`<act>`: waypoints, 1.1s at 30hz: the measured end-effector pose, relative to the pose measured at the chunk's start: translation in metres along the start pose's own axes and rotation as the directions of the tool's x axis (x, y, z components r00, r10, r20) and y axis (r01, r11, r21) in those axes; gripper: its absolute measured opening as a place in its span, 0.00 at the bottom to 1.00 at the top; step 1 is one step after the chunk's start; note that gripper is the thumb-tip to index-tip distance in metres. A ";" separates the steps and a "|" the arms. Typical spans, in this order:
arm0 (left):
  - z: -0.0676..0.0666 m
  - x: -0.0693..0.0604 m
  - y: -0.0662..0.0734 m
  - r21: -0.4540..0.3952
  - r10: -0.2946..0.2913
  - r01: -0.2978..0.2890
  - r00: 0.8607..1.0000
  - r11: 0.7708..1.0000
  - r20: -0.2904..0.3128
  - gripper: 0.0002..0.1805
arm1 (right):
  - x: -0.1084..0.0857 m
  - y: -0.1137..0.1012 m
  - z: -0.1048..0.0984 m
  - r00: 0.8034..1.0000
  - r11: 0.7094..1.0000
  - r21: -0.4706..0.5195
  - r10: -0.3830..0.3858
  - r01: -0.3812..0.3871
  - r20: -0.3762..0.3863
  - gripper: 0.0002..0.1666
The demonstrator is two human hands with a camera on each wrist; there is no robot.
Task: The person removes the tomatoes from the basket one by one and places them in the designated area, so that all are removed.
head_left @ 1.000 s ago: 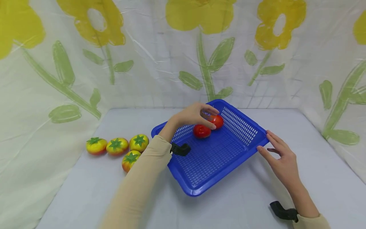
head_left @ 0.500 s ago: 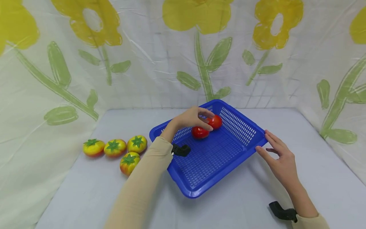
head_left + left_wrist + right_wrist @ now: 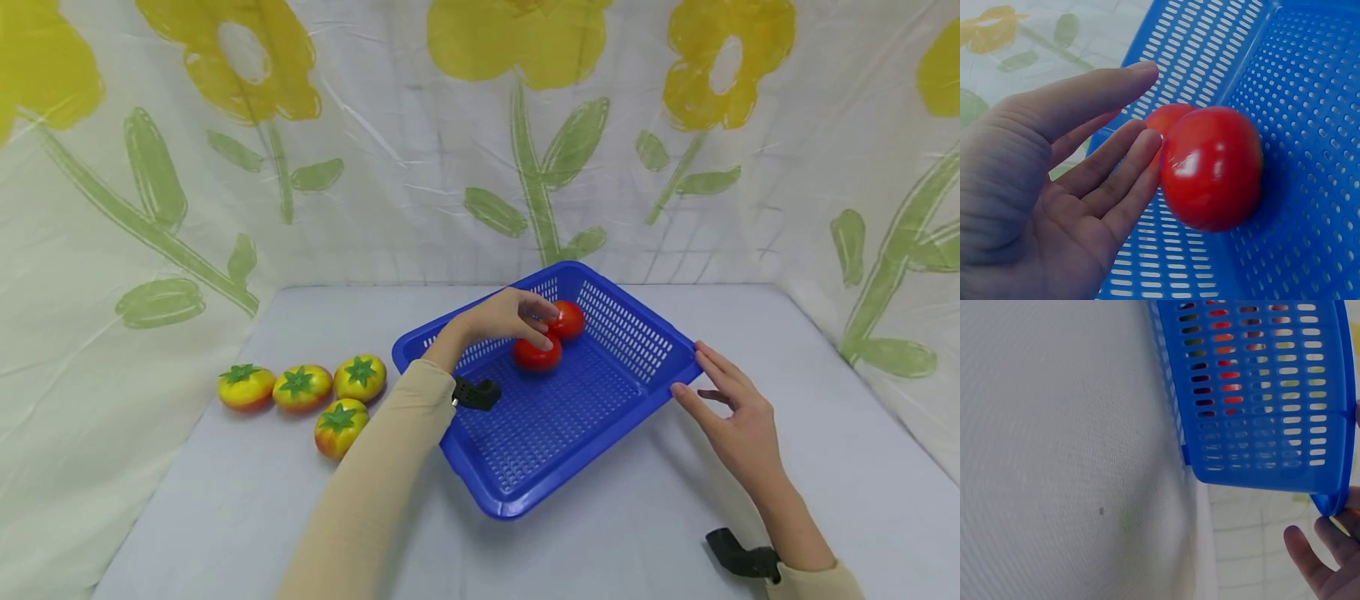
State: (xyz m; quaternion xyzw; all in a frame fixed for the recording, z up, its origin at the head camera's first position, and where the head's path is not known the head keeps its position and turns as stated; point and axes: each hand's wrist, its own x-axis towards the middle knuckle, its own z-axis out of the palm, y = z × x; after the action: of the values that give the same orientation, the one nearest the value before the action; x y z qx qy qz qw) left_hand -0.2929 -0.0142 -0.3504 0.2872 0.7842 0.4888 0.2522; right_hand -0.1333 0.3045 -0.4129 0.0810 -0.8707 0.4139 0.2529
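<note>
Two smooth red tomatoes lie side by side in a blue perforated plastic basket (image 3: 555,425). The nearer tomato (image 3: 1213,169) looks large in the left wrist view and partly covers the farther tomato (image 3: 567,320). My left hand (image 3: 498,317) hovers inside the basket with fingers loosely bent; the fingertips are at the nearer tomato, and I cannot tell whether they touch it. The thumb is apart from it. My right hand (image 3: 738,421) pinches the rim at the basket's right corner between thumb and fingers. That side of the basket stands raised above the table.
Several yellow-and-red fruits (image 3: 302,388) with green leafy tops sit on the white table (image 3: 225,517), left of the basket. My left forearm passes close beside them. A white curtain (image 3: 375,167) with painted yellow flowers hangs behind and at the sides.
The nearer tomato has shifted slightly right and toward me within the basket. My left hand has sunk a little lower over it. The right hand keeps its pinch on the rim.
</note>
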 end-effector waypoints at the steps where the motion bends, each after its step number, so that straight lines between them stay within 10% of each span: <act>1: 0.000 0.000 0.000 -0.001 -0.001 0.001 1.000 1.000 -0.004 0.31 | 0.000 0.000 0.000 1.000 1.000 0.000 0.001 -0.001 0.000 0.38; 26: 0.022 0.018 -0.004 0.142 -0.070 0.068 0.998 0.988 0.008 0.25 | -0.001 -0.002 0.000 1.000 1.000 0.000 0.017 -0.017 0.005 0.38; 33: 0.035 0.025 0.001 0.199 -0.022 0.009 0.998 0.980 0.063 0.32 | 0.000 -0.001 0.001 1.000 1.000 -0.005 0.019 -0.019 0.006 0.38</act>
State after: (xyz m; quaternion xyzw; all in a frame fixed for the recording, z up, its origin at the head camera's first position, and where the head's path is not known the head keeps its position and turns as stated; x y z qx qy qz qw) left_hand -0.2864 0.0251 -0.3666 0.3206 0.8226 0.3966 0.2516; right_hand -0.1329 0.3034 -0.4128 0.0734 -0.8733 0.4137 0.2466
